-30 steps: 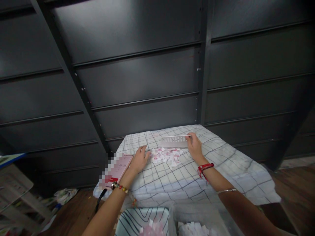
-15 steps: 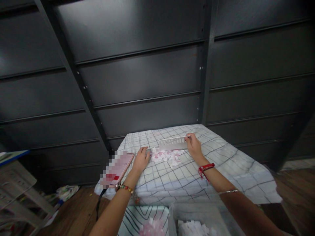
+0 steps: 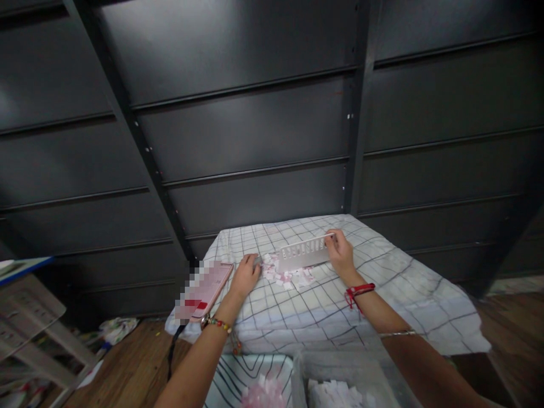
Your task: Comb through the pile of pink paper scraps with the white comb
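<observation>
My right hand grips the right end of a white slotted plastic basket. The basket is tilted, its slotted side facing me, and its lower edge hides part of a spread of small white and pink paper-like pieces. These pieces lie on a white checked cloth. My left hand rests on the cloth at the left edge of the pieces, thumb apart from the fingers. A small greyish patch shows between thumb and forefinger; I cannot tell what it is.
A pink-edged phone lies left of my left forearm, with a dark cord below. Close to me are a striped tray with pink pieces and a clear bin with white pieces. Dark metal panels stand behind the cloth-covered surface.
My right hand has moved the basket slightly right and tilted it, so more of its slotted side shows. It covers more of the pieces. My left hand has barely moved.
</observation>
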`<act>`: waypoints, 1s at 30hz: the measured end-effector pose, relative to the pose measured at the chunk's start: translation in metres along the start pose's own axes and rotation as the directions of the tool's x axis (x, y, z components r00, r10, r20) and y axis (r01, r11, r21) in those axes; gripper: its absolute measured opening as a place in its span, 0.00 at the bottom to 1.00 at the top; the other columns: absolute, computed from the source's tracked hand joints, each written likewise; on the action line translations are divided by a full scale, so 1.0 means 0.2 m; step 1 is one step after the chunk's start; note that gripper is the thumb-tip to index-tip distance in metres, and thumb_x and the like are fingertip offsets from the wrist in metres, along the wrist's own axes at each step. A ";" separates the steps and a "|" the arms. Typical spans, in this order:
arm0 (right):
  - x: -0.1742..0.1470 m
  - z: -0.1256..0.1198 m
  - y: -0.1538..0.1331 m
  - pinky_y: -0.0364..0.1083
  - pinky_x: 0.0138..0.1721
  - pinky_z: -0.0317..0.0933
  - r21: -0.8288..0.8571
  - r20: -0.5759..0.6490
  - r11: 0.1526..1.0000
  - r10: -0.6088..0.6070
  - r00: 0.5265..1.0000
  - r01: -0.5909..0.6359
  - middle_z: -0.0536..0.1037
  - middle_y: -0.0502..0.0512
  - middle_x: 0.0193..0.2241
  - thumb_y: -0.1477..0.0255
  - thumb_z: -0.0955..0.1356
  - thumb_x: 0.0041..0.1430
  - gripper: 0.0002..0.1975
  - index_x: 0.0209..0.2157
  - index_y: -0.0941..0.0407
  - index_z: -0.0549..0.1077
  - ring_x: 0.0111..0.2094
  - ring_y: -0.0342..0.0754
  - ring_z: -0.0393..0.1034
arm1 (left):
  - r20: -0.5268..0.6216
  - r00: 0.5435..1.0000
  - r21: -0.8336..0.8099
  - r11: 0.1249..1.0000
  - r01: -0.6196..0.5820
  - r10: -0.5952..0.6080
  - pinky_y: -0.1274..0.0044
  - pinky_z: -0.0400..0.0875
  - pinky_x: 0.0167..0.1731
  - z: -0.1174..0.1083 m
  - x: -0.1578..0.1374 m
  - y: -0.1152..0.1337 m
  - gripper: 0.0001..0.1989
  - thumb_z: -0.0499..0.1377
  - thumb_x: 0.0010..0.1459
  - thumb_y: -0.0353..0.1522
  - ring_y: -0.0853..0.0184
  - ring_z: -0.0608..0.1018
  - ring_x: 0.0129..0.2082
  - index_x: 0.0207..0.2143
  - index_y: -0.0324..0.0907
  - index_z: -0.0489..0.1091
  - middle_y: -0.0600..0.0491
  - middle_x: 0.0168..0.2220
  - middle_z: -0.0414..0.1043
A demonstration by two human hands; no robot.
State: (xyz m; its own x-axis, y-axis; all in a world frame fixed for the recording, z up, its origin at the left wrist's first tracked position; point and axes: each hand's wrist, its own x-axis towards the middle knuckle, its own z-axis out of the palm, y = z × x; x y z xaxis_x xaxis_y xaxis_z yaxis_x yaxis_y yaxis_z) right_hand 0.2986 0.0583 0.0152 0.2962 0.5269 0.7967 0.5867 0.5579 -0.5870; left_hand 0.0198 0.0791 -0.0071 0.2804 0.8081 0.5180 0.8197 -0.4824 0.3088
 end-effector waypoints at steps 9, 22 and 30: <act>0.01 -0.02 -0.02 0.42 0.23 0.54 0.042 -0.004 0.999 0.007 1.000 -0.007 0.64 0.47 0.20 0.63 0.59 0.55 0.10 0.31 0.55 0.64 0.21 0.42 0.59 | 0.016 1.000 -0.028 1.000 -0.014 0.014 0.69 0.63 0.51 -0.01 0.00 0.00 0.16 0.49 0.56 0.26 0.63 0.69 0.48 0.47 0.37 0.63 0.46 0.47 0.66; 0.06 -0.19 -0.23 0.42 0.24 0.55 -0.036 0.047 0.997 -0.073 0.996 0.075 0.69 0.49 0.23 0.62 0.60 0.55 0.11 0.30 0.54 0.66 0.22 0.43 0.62 | 0.000 0.999 -0.083 0.995 -0.049 0.049 0.69 0.63 0.50 -0.01 -0.01 -0.01 0.15 0.49 0.54 0.25 0.63 0.68 0.48 0.45 0.39 0.63 0.47 0.45 0.66; -0.01 -0.33 -0.23 0.42 0.23 0.56 -0.159 0.086 0.981 -0.100 0.991 0.113 0.69 0.49 0.21 0.61 0.60 0.55 0.11 0.29 0.54 0.66 0.20 0.44 0.63 | 0.008 0.998 -0.085 0.994 -0.062 0.063 0.68 0.63 0.50 -0.02 -0.01 0.01 0.15 0.48 0.53 0.25 0.63 0.68 0.47 0.44 0.39 0.64 0.47 0.44 0.66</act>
State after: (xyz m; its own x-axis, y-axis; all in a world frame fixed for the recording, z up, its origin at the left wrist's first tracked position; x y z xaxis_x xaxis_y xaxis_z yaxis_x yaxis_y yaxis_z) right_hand 0.3203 -0.0101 0.0489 0.1705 0.5214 0.8361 0.7287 0.5044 -0.4631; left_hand 0.0186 0.0761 -0.0052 0.3353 0.7791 0.5297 0.7554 -0.5583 0.3430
